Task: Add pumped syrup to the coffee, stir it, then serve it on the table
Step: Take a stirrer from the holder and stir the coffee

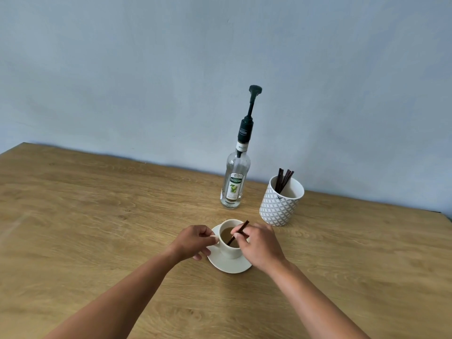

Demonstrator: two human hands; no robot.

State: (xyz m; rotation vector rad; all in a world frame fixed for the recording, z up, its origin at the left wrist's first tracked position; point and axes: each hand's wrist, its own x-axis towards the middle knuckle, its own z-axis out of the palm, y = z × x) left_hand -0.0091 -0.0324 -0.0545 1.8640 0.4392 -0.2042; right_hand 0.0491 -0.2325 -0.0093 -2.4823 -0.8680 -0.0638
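A white coffee cup [231, 250] with light brown coffee stands on a white saucer [228, 265] in the middle of the wooden table. My left hand [194, 241] pinches the cup's handle on its left side. My right hand [256, 243] holds a dark brown stir stick [241, 230] whose lower end dips into the coffee. Behind the cup stands a clear glass syrup bottle [233, 184] with a dark green pump, its plunger raised.
A white patterned ceramic holder [278, 206] with several more dark stir sticks stands to the right of the bottle. The wooden table [97, 216] spreads left and toward me. A pale blue wall runs along its far edge.
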